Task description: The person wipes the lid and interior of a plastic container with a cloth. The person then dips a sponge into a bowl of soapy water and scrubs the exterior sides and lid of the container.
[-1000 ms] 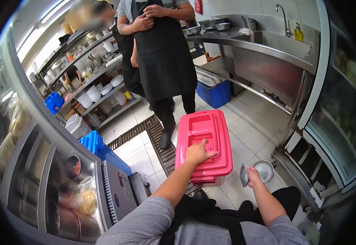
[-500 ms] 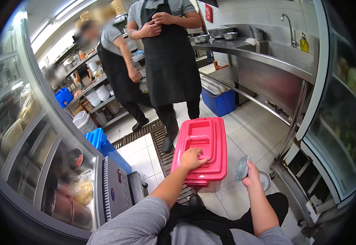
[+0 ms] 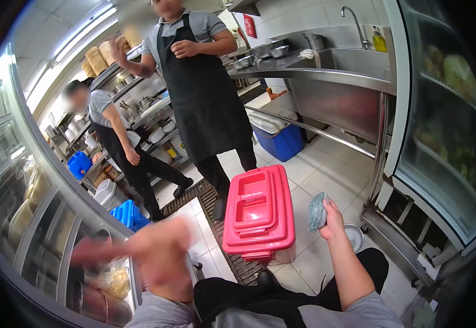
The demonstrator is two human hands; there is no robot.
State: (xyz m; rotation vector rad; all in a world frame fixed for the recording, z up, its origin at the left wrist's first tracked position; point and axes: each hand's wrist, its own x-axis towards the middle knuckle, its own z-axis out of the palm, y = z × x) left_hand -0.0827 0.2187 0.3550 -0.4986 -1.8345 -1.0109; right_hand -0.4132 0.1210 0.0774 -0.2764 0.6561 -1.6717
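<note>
My right hand [image 3: 332, 220] is closed around a grey-green scrubbing pad [image 3: 317, 212], held up to the right of a red plastic storage box. The box [image 3: 258, 210] stands on the floor in front of me with its lid on and its handles folded flat. Off to the left, my left hand [image 3: 161, 249] is smeared by motion, its fingers stretched leftward in front of the glass-fronted fridge [image 3: 57, 235]; I see nothing in it. Below my right hand, partly hidden by my forearm, a round pale basin [image 3: 353, 238] sits on the floor.
A co-worker in a black apron [image 3: 205, 98] stands just beyond the box; another person [image 3: 120, 136] is by the shelves. A steel sink counter [image 3: 336, 76] and a blue cooler [image 3: 279, 142] are at the back right. A floor drain grate [image 3: 243, 268] runs beside the box.
My left hand has left the box lid and swung left toward the fridge. My right hand still holds the pad. The nearer co-worker has raised one hand; the other person has moved left.
</note>
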